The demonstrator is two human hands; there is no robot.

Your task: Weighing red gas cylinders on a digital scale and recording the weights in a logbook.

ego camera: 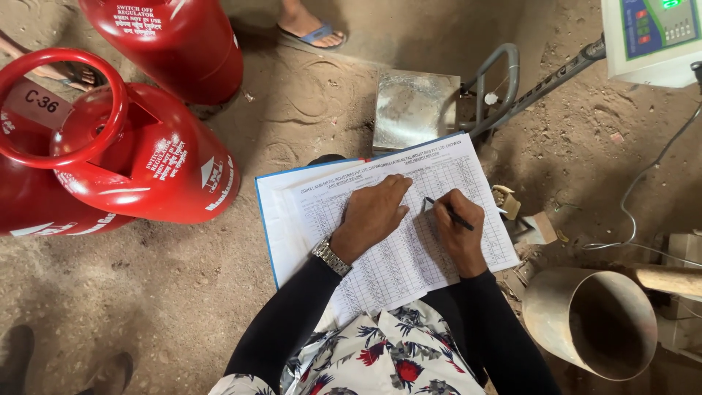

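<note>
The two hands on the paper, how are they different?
The left hand lies flat on the sheet, fingers spread; the right hand is curled around a pen. The left hand holds nothing; the right hand grips the pen with its tip on the sheet. The left wrist wears a watch; the right wrist is bare. Both rest on the sheet and come out of black sleeves.

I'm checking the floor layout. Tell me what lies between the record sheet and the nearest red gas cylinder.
Head view: only bare dirt floor separates the record sheet from the red gas cylinder.
</note>
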